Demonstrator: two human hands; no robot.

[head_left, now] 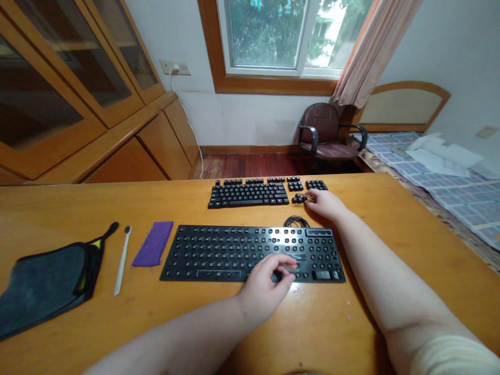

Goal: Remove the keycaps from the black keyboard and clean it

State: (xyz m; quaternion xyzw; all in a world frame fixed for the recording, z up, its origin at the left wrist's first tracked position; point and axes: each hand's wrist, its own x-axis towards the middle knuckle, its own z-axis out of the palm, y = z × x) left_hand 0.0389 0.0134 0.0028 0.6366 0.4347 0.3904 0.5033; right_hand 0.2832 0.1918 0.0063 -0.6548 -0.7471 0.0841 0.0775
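Note:
A black keyboard base [219, 255] with most of its switches bare lies across the desk before me. Two keycaps [322, 275] sit at its lower right corner. Above its lower right part hovers my left hand [269, 278], fingers curved and thumb apart from them, with nothing visible between. Farther back, black keycaps [250, 195] are laid out in keyboard order. My right hand [324, 203] reaches to a small group of keycaps [299, 199] at the right, its fingertips closed on a keycap that they partly hide.
A coiled black cable [296, 222] lies behind the base. To the left are a purple cloth [153, 244], a white-handled brush [123, 260] and a dark grey pouch [47, 281]. Beyond the desk [187, 323] stand a chair [322, 130], a bed [441, 172] and a cabinet [117, 151].

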